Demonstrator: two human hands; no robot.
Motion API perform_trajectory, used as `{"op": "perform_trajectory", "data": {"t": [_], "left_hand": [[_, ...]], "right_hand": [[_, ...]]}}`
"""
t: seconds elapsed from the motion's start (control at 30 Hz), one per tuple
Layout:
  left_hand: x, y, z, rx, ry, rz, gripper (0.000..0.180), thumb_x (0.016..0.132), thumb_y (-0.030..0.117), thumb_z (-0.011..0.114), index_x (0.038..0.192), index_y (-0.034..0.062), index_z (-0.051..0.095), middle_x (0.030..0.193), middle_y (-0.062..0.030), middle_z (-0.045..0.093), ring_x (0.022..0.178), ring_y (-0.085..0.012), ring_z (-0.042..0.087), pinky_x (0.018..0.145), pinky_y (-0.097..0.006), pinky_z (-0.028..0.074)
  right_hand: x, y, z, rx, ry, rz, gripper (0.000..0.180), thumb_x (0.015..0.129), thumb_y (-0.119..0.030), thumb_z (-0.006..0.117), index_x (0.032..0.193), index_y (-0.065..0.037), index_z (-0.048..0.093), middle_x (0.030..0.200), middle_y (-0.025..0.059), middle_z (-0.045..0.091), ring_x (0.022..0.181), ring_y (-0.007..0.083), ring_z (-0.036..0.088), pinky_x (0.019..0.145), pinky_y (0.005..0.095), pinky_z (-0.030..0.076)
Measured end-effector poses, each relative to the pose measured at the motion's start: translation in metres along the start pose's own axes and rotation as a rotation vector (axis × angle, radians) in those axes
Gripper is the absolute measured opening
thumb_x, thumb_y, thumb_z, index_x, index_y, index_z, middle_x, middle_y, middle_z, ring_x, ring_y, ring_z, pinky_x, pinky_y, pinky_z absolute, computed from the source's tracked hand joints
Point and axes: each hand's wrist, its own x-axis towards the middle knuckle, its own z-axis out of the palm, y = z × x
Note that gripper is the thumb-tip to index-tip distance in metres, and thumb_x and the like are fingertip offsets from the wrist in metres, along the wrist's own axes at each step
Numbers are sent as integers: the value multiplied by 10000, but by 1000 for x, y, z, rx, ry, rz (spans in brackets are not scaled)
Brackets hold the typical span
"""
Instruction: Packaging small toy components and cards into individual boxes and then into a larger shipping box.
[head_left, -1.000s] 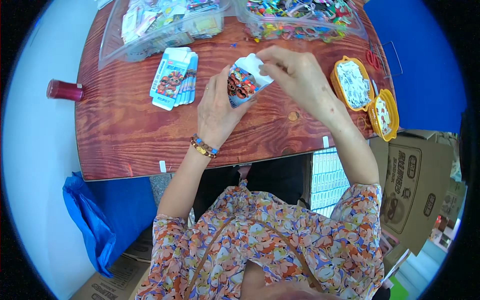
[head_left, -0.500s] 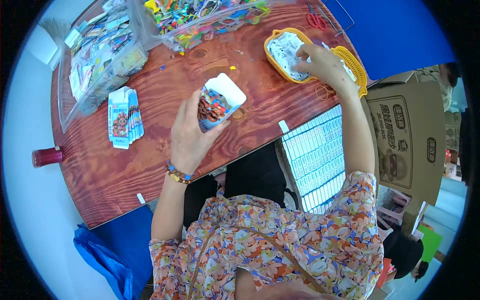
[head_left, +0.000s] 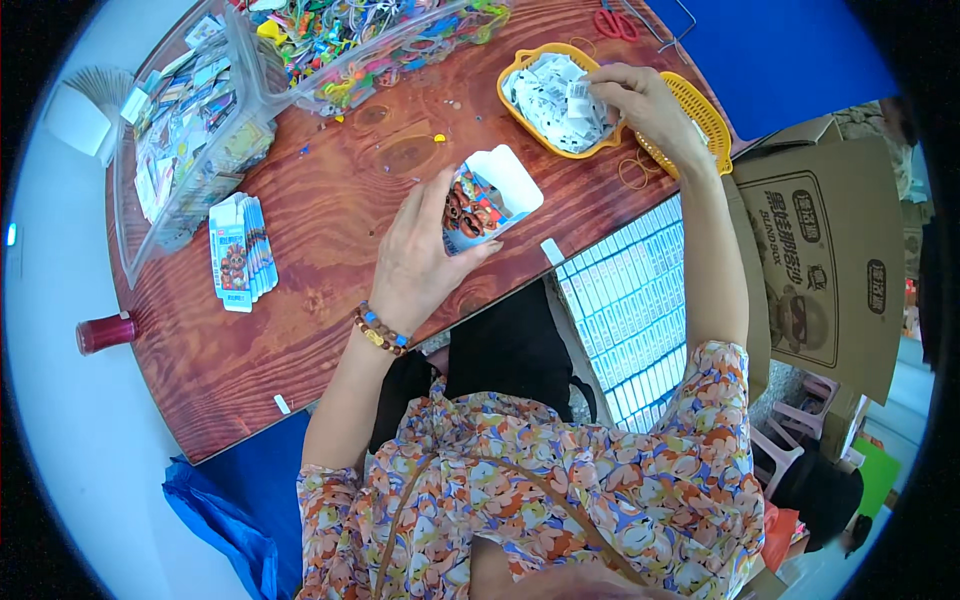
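My left hand (head_left: pixel 420 245) is wrapped round a small open cardboard box (head_left: pixel 475 212), blue with cartoon figures, its white flap tilted up to the right. Over the yellow basket (head_left: pixel 503 88) my right hand (head_left: pixel 645 108) pinches a small white printed packet (head_left: pixel 579 100). More such white packets (head_left: pixel 545 90) fill that basket. A second yellow basket (head_left: pixel 712 125) sits partly behind my right wrist, with some pale things in it. On the table's left lies a fanned stack of flat blue boxes (head_left: pixel 233 262).
Clear bins of colourful small trinkets (head_left: pixel 370 40) and of cards (head_left: pixel 190 135) stand at the back left. Red scissors (head_left: pixel 615 24) lie at the far edge. A carton packed with white-and-blue boxes (head_left: pixel 630 310) sits below the table's right edge, beside a brown cardboard flap (head_left: pixel 825 265).
My left hand has carried the box to the right, nearer the basket. My right hand, which was reaching into the white packets, now has one raised between its fingers.
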Motion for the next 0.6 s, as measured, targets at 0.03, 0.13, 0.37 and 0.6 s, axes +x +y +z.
{"op": "perform_trajectory", "data": {"t": [0.03, 0.13, 0.37, 0.6], "left_hand": [[3, 2, 1, 5, -12, 10, 837, 687, 242, 866, 1362, -11, 440, 1201, -206, 584, 1103, -365, 593, 912, -437, 514], [8, 5, 2, -4, -51, -30, 836, 701, 253, 857, 1370, -11, 429, 1188, -197, 580, 1095, -363, 590, 909, -441, 511], [11, 2, 0, 6, -53, -18, 831, 718, 268, 845, 1377, -10, 422, 1161, -193, 578, 1075, -359, 594, 888, -447, 515], [16, -1, 2, -17, -79, -59, 840, 721, 281, 844, 1386, -1, 415, 1186, -203, 572, 1085, -370, 596, 890, -451, 518]], "right_hand": [[1, -1, 0, 69, 31, 2, 268, 902, -169, 627, 1077, 16, 711, 748, 17, 643, 595, 78, 572, 559, 242, 440], [5, -3, 3, 152, 39, 38, 244, 890, -170, 654, 1044, 8, 715, 775, 9, 649, 589, 72, 577, 576, 237, 444], [13, 8, 3, 103, 27, 13, 153, 926, -188, 669, 1003, -69, 726, 776, -22, 669, 627, 32, 606, 520, 189, 366], [13, 10, -3, 243, 81, -13, 153, 930, -209, 671, 996, -85, 730, 755, -22, 667, 621, 8, 587, 505, 167, 329]]}}
